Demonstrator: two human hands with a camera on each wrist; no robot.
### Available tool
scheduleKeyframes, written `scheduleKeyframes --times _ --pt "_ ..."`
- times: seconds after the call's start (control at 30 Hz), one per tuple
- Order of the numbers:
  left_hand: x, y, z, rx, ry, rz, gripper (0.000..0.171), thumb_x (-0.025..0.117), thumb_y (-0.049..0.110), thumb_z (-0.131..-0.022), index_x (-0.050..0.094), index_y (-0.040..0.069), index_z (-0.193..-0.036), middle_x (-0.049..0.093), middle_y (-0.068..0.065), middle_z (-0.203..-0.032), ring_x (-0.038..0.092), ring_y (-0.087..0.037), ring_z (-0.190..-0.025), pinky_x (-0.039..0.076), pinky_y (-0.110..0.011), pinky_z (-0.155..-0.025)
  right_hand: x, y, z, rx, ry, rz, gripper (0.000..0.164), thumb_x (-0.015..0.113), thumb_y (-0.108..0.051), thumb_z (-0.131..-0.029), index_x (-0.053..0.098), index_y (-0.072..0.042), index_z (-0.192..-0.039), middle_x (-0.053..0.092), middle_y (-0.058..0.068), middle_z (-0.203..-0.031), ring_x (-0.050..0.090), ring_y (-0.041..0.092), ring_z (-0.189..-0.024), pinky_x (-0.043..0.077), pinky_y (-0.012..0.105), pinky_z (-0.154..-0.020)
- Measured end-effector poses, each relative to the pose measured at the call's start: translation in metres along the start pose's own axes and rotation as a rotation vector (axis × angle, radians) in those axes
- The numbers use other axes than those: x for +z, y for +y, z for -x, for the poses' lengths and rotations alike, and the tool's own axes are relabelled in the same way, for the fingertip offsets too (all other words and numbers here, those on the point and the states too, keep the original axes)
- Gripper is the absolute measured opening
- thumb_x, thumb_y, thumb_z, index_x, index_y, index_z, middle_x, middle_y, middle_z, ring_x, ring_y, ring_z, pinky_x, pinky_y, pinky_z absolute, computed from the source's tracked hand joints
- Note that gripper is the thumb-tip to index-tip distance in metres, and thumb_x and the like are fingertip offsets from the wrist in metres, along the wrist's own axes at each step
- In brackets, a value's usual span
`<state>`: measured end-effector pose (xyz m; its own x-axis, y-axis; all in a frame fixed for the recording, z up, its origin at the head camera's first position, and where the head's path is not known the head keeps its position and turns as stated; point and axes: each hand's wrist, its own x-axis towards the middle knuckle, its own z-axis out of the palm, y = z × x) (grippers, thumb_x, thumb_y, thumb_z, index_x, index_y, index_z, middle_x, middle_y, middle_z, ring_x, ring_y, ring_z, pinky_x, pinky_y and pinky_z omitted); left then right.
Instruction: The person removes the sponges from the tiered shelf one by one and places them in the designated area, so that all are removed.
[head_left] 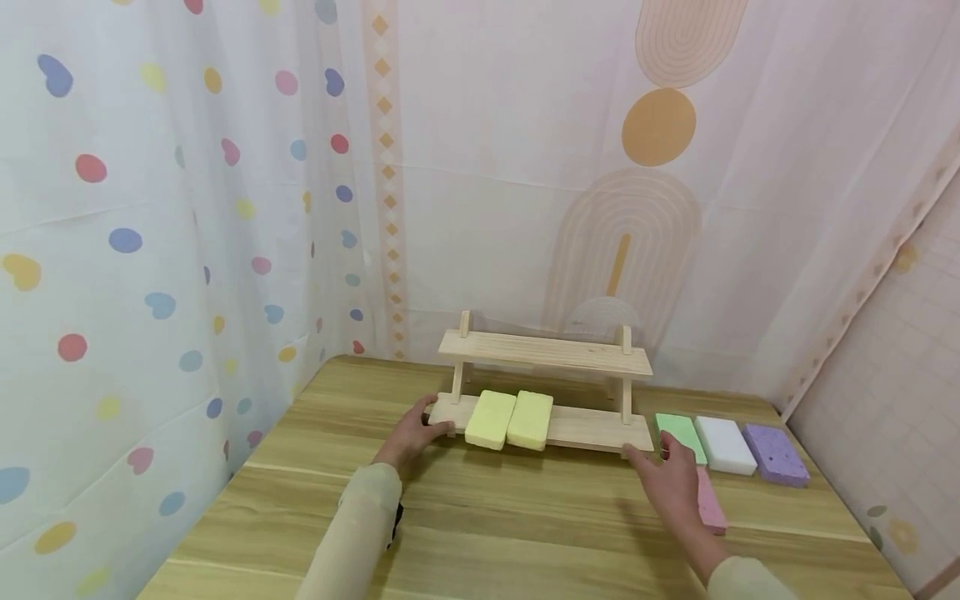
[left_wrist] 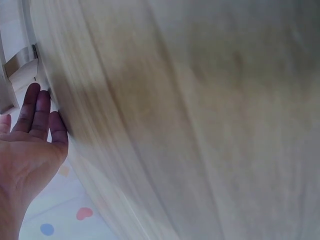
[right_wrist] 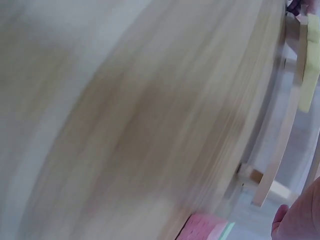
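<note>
A two-tier wooden shelf (head_left: 592, 427) stands on the table, with two pale yellow sponges (head_left: 490, 419) leaning side by side on its lower board. My left hand (head_left: 411, 435) is at the left end of that board, thumb at the front edge and index finger toward the back corner. Its other fingers (left_wrist: 41, 112) look straight and loose in the left wrist view, near the tabletop. At the right end, my right hand (head_left: 673, 483) has its thumb by the front corner, while its index finger stands apart from the board over a green sponge (head_left: 681, 433).
Right of the shelf lie a white sponge (head_left: 725, 446) and a purple sponge (head_left: 777, 455), beside the green one. A pink sponge (head_left: 709, 504) is partly hidden behind my right hand. Patterned curtains (head_left: 480, 167) hang behind the wood-grain table (head_left: 480, 533) and along its sides.
</note>
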<state>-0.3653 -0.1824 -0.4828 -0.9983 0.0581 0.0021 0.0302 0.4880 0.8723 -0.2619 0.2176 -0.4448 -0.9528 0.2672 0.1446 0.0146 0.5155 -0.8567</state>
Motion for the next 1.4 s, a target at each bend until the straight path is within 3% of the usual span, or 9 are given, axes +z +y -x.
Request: scheduleKeyframes --times 0.37,0.53,0.8,1.07,1.4 --pt "0.0 -0.003 -0.003 -0.001 0.007 -0.011 0.073 0.07 0.032 -0.095 0.033 0.008 -0.153 0.059 -0.021 -0.113 0.057 -0.029 -0.1 0.044 -0.048 -0.09 0.033 -0.016 -0.003 0.004 -0.003 -0.029 0.088 0.069 -0.041 -0.093 0.026 0.01 -0.151 0.033 0.03 -0.143 0.036 0.043 -0.13 0.037 0.056 -0.102" --pt "0.001 -0.005 -0.004 -0.001 0.004 -0.004 0.072 0.07 0.031 -0.094 0.034 0.009 -0.153 0.06 -0.021 -0.114 0.057 -0.029 -0.101 0.042 -0.049 -0.094 0.057 -0.022 -0.001 -0.036 0.037 -0.064 0.082 0.072 -0.034 -0.091 0.032 0.011 -0.147 0.038 0.03 -0.139 0.041 0.043 -0.124 0.039 0.055 -0.099" --pt "0.001 -0.003 -0.002 -0.015 -0.004 -0.003 0.075 0.07 0.034 -0.094 0.032 0.01 -0.154 0.058 -0.023 -0.12 0.056 -0.032 -0.108 0.04 -0.053 -0.098 0.091 -0.037 0.003 -0.044 0.061 -0.09 0.08 0.073 -0.034 -0.09 0.036 0.01 -0.146 0.04 0.029 -0.136 0.044 0.042 -0.121 0.041 0.054 -0.097" --pt "0.0 -0.003 -0.002 -0.011 -0.013 -0.003 0.075 0.07 0.034 -0.094 0.032 0.01 -0.154 0.058 -0.022 -0.12 0.057 -0.031 -0.106 0.041 -0.052 -0.097 0.125 -0.045 0.01 -0.034 0.084 -0.06 0.084 0.077 -0.036 -0.086 0.037 0.01 -0.145 0.04 0.029 -0.135 0.043 0.043 -0.123 0.039 0.055 -0.1" --pt "0.0 -0.003 -0.002 -0.003 -0.012 0.016 0.075 0.071 0.033 -0.094 0.033 0.01 -0.154 0.058 -0.023 -0.118 0.057 -0.032 -0.105 0.042 -0.052 -0.095 0.152 -0.053 0.015 -0.012 0.123 -0.01 0.091 0.079 -0.042 -0.083 0.037 0.009 -0.145 0.04 0.031 -0.137 0.037 0.047 -0.128 0.038 0.057 -0.102"
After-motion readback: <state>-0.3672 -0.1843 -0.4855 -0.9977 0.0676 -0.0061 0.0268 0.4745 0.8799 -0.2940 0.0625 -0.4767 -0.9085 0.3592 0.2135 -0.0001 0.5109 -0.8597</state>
